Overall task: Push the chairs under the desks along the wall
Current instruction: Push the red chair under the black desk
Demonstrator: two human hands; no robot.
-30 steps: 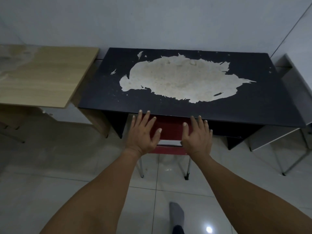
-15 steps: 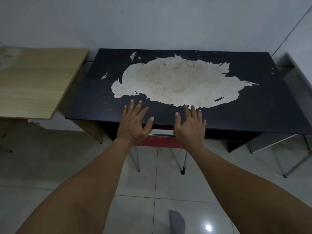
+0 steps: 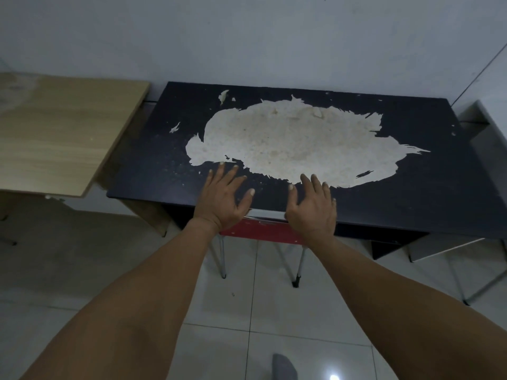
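The black desk [image 3: 411, 193] stands against the wall [image 3: 247, 37], its top worn through in a large pale patch [image 3: 288, 144] near the middle. Both hands reach over its near edge. The left hand [image 3: 223, 198] lies flat with its grip spread, fingertips just short of the pale patch, palm over the desk's front edge. The right hand [image 3: 312, 207] is beside it, grip likewise spread, fingers splayed and empty, its fingertips at the patch's lower rim. Whether the palms press on the desk top or hover just above it cannot be told.

The red chair [image 3: 263, 230] sits below the desk's front edge, between the two wrists, tucked mostly under the desk so that only a red strip and a pale bar above it show. Two of its metal legs [image 3: 222, 259] stand on the tiled floor [image 3: 123, 270] just in front of the desk.

Left of the black desk, close beside it, is a light wood desk [image 3: 60, 135]. Right of the black desk, a grey desk [image 3: 488, 149] stands at the room's corner. A grey sock toe [image 3: 284, 366] shows on the floor below the chair
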